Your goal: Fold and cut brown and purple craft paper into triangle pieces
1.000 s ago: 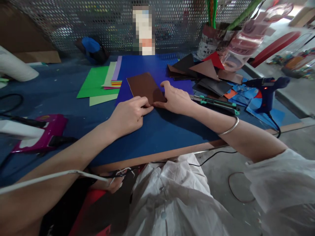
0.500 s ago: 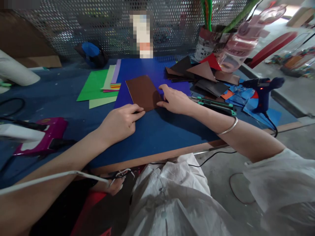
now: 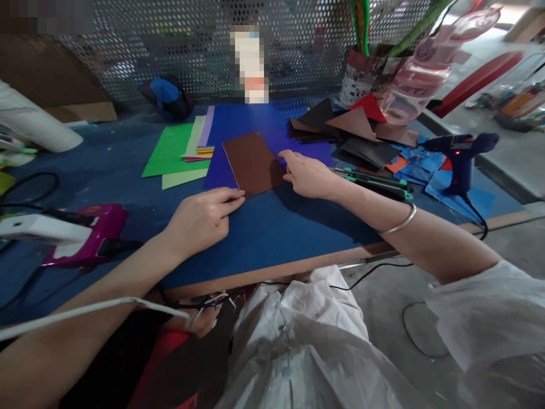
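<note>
- Brown sheet (image 3: pixel 251 162), centre: smooth, matt, paper-like
- Mesh panel (image 3: pixel 179 48), twelve o'clock: perforated metal
- Bottle (image 3: pixel 415 85), two o'clock: glossy plastic
- Bracelet (image 3: pixel 402 225), three o'clock: shiny metal
- Garment (image 3: pixel 293 341), six o'clock: matt cloth

A small card (image 3: pixel 253 162) lies between the left hand (image 3: pixel 202 218), at its near left corner, and the right hand (image 3: pixel 309 173), at its right edge. Its far part is on a large sheet (image 3: pixel 242 119) that lies on the table (image 3: pixel 255 238), with other papers (image 3: pixel 168 150) just left of that sheet. Right of it sits a heap of scraps (image 3: pixel 355 122), a bottle (image 3: pixel 417 85) behind them, a glue gun (image 3: pixel 462 153) to their right (its cord reaching the near edge) and a cutter (image 3: pixel 378 183) before them. A power strip (image 3: pixel 108 221) lies far left; a mesh panel (image 3: pixel 191 45) stands at the back.
</note>
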Demonstrator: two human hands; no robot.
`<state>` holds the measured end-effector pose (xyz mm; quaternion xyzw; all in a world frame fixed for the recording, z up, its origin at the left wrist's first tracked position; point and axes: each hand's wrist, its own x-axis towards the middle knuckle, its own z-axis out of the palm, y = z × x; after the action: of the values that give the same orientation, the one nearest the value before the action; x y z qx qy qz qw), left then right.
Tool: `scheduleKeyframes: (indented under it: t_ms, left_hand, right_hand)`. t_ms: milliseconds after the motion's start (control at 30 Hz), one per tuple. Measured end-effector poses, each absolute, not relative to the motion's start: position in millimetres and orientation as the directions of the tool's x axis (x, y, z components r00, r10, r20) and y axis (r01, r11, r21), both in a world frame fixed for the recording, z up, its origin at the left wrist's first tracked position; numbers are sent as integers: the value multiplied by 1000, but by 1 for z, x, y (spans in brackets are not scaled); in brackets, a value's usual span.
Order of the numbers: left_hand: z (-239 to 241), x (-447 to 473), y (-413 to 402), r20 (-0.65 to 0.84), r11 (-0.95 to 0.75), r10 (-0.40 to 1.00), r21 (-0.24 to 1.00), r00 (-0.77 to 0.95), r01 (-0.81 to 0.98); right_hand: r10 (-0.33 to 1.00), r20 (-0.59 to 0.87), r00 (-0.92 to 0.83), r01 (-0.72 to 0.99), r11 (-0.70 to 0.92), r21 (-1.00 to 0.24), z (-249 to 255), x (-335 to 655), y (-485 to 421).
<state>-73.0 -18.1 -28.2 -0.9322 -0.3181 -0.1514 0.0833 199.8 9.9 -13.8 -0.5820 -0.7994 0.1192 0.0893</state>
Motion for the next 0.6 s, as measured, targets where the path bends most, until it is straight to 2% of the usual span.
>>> scheduleKeyframes:
  t_ms: [167, 333, 433, 533, 600]
  left_hand:
    - [-28, -69, -16, 363, -784, 544, -102, 757, 612]
    - [-30, -61, -11, 436, -795, 527, -50, 730, 604]
    - [-31, -54, -7, 421, -816, 531, 18, 736, 578]
    - [-30, -49, -5, 395, -829, 524, 34, 755, 558]
    - [-29, -49, -4, 388, -829, 522, 20, 760, 559]
  right_hand:
    - [945, 16, -326, 905, 317, -285, -16, 201, 11]
    - [947, 22, -320, 909, 314, -273, -14, 201, 9]
    - [963, 28, -267, 935, 266, -235, -11, 192, 0]
    - [967, 149, -208, 955, 234, -183, -13, 175, -10]
    - [945, 232, -229, 951, 269, -155, -17, 162, -15]
